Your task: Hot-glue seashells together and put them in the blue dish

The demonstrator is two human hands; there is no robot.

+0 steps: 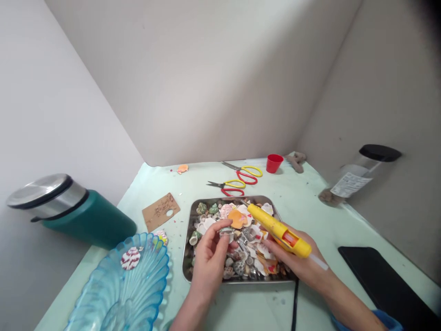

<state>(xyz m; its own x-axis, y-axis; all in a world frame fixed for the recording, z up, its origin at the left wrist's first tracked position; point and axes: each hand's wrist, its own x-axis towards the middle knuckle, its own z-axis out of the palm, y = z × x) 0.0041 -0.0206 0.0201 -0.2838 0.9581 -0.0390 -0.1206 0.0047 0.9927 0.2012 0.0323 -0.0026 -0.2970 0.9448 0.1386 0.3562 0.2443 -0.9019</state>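
Note:
My right hand (299,257) is wrapped round a yellow hot glue gun (270,223). Its nozzle points up and left over the metal tray (186,257), and a clear glue stick (319,262) sticks out of the back. Between the thumb and fingers of my left hand (210,257) is a small, pale greenish shell-like piece (226,231); its exact kind is unclear. Both hands are above the tray, which is full of seashells (239,266) and cut paper pieces. An orange paper shape (237,219) lies just beyond my left fingertips.
Two pairs of scissors (253,171) (230,185) lie behind the tray, near a red cup (274,163). On the left are a blue shell-shaped dish (103,285), a green bottle (93,220) and brown card (160,211). A clear jar (354,177) and black flat object (382,280) are right.

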